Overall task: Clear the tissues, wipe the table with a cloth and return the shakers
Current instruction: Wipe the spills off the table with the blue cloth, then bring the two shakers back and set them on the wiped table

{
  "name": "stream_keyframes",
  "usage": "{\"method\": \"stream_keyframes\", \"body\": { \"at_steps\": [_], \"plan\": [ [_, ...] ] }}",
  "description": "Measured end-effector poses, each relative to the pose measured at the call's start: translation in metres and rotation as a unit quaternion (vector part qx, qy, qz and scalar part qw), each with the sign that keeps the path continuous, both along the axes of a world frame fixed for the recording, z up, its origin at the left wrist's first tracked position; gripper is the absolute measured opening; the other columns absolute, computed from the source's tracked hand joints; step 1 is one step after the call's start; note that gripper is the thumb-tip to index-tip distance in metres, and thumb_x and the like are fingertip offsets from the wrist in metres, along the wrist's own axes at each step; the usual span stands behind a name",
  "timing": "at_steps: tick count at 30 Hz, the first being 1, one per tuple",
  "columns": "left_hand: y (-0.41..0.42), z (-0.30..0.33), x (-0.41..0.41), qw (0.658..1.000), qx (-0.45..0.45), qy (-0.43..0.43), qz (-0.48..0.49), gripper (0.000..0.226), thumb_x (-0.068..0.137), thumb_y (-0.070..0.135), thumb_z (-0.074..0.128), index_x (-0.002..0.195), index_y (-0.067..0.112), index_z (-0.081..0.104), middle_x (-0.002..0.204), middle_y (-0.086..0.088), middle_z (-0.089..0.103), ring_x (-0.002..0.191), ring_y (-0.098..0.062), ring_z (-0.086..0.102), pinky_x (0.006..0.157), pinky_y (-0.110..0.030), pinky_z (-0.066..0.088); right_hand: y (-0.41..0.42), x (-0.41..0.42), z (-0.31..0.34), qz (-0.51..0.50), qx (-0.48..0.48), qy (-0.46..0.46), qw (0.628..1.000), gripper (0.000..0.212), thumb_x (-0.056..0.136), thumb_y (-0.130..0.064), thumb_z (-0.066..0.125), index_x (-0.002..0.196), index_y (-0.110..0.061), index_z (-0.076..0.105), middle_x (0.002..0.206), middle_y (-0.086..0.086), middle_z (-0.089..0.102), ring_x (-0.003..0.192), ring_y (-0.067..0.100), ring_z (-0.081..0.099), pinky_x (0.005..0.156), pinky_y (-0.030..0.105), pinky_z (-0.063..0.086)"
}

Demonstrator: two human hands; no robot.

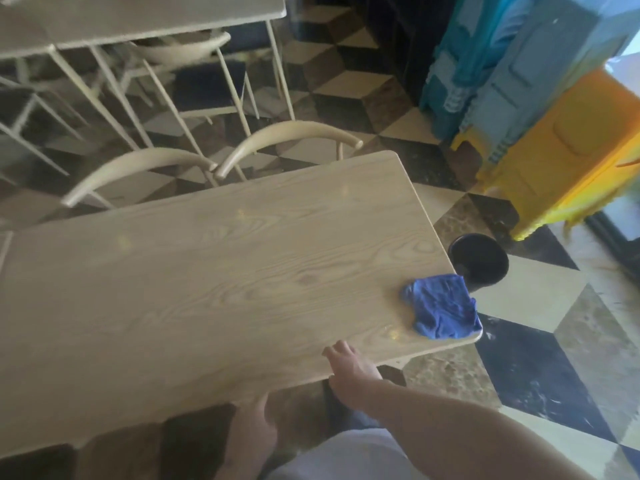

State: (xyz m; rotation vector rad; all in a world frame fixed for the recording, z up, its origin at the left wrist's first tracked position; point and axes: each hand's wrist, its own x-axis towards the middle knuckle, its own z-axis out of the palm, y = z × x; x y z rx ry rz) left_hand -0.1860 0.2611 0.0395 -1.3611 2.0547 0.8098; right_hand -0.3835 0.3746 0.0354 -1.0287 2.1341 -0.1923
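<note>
A crumpled blue cloth (441,308) lies on the light wooden table (221,278), at its near right corner, with no hand on it. My right hand (348,367) rests at the table's near edge, left of the cloth, with its fingers lying loosely on the top. My left hand (256,419) is lower, just below the near edge, and the tabletop hides its fingers. I see no tissues and no shakers in this view.
A black round bin (479,261) stands on the checkered floor beside the table's right edge. Two pale curved chair backs (287,136) line the far side. Another table (138,19) and more chairs stand beyond. Blue and yellow plastic furniture (554,133) fills the right.
</note>
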Motion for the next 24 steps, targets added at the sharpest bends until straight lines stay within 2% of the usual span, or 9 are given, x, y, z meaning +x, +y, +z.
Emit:
{"method": "stream_keyframes", "body": {
  "at_steps": [2, 6, 8, 10, 12, 18, 20, 22, 24],
  "plan": [
    [-0.006, 0.004, 0.033, 0.999, 0.005, -0.021, 0.035, 0.069, 0.082, 0.031, 0.054, 0.147, 0.039, 0.034, 0.131, -0.008, 0.050, 0.123, -0.025, 0.053, 0.103, -0.035, 0.044, -0.015, 0.025, -0.001, 0.035, 0.023, -0.005, 0.999, 0.047, 0.089, -0.004, 0.047, 0.133, -0.022, 0.042, 0.129, 0.004, 0.042, 0.121, 0.028, 0.046, 0.082, 0.039, 0.050],
    [-0.010, 0.008, 0.109, 0.994, 0.013, -0.031, 0.100, 0.061, 0.088, 0.031, 0.052, 0.147, 0.034, 0.034, 0.136, -0.008, 0.045, 0.125, -0.025, 0.050, 0.103, -0.035, 0.043, -0.038, 0.069, 0.001, 0.161, 0.098, -0.014, 0.982, 0.040, 0.094, -0.018, 0.043, 0.134, -0.015, 0.046, 0.132, 0.011, 0.048, 0.120, 0.033, 0.052, 0.096, 0.043, 0.049],
    [-0.006, 0.005, 0.139, 0.990, 0.011, -0.020, 0.141, 0.056, 0.088, 0.037, 0.051, 0.143, 0.032, 0.041, 0.135, -0.007, 0.046, 0.123, -0.026, 0.051, 0.102, -0.037, 0.044, -0.043, 0.079, 0.006, 0.196, 0.111, -0.018, 0.974, 0.036, 0.094, -0.020, 0.044, 0.129, -0.017, 0.052, 0.132, 0.010, 0.052, 0.119, 0.031, 0.055, 0.094, 0.036, 0.049],
    [0.001, 0.003, 0.174, 0.983, 0.007, -0.013, 0.182, 0.052, 0.089, 0.038, 0.049, 0.140, 0.030, 0.044, 0.135, -0.007, 0.048, 0.123, -0.026, 0.051, 0.102, -0.038, 0.044, -0.056, 0.098, 0.006, 0.183, 0.116, -0.029, 0.976, 0.032, 0.092, -0.023, 0.051, 0.124, -0.023, 0.055, 0.132, 0.009, 0.054, 0.121, 0.029, 0.055, 0.095, 0.031, 0.045],
    [0.012, 0.003, 0.214, 0.973, 0.013, -0.012, 0.229, 0.050, 0.089, 0.035, 0.049, 0.139, 0.029, 0.044, 0.133, -0.008, 0.049, 0.122, -0.028, 0.052, 0.101, -0.039, 0.046, -0.073, 0.133, 0.007, 0.183, 0.135, -0.020, 0.974, 0.042, 0.089, -0.025, 0.056, 0.130, -0.014, 0.054, 0.137, 0.012, 0.051, 0.126, 0.031, 0.051, 0.100, 0.034, 0.042],
    [0.038, 0.005, 0.313, 0.932, -0.020, 0.038, 0.359, 0.041, 0.090, 0.035, 0.049, 0.130, 0.029, 0.051, 0.119, -0.008, 0.056, 0.109, -0.028, 0.059, 0.092, -0.036, 0.050, -0.118, 0.243, 0.015, 0.342, 0.142, 0.017, 0.929, 0.033, 0.098, -0.016, 0.047, 0.127, -0.003, 0.056, 0.126, 0.016, 0.058, 0.110, 0.025, 0.056, 0.095, 0.033, 0.042],
    [0.042, 0.007, 0.337, 0.918, -0.031, 0.044, 0.393, 0.042, 0.092, 0.031, 0.050, 0.133, 0.028, 0.049, 0.121, -0.008, 0.053, 0.110, -0.029, 0.058, 0.093, -0.036, 0.049, -0.130, 0.272, 0.015, 0.397, 0.139, 0.021, 0.907, 0.028, 0.099, -0.020, 0.047, 0.119, -0.006, 0.059, 0.117, 0.011, 0.060, 0.105, 0.024, 0.057, 0.097, 0.034, 0.046],
    [0.048, 0.007, 0.354, 0.907, -0.036, 0.038, 0.418, 0.040, 0.093, 0.030, 0.048, 0.133, 0.027, 0.047, 0.121, -0.008, 0.052, 0.109, -0.029, 0.057, 0.092, -0.036, 0.047, -0.145, 0.302, 0.021, 0.427, 0.128, 0.041, 0.894, 0.025, 0.096, -0.022, 0.047, 0.115, -0.011, 0.059, 0.113, 0.007, 0.060, 0.099, 0.022, 0.058, 0.088, 0.029, 0.047],
    [0.056, 0.006, 0.367, 0.897, -0.036, 0.031, 0.439, 0.039, 0.094, 0.032, 0.047, 0.132, 0.025, 0.047, 0.123, -0.008, 0.051, 0.111, -0.029, 0.055, 0.095, -0.036, 0.043, -0.158, 0.331, 0.026, 0.445, 0.116, 0.059, 0.886, 0.027, 0.096, -0.024, 0.048, 0.118, -0.013, 0.059, 0.117, 0.005, 0.059, 0.105, 0.022, 0.059, 0.086, 0.025, 0.045]
  ]
}}
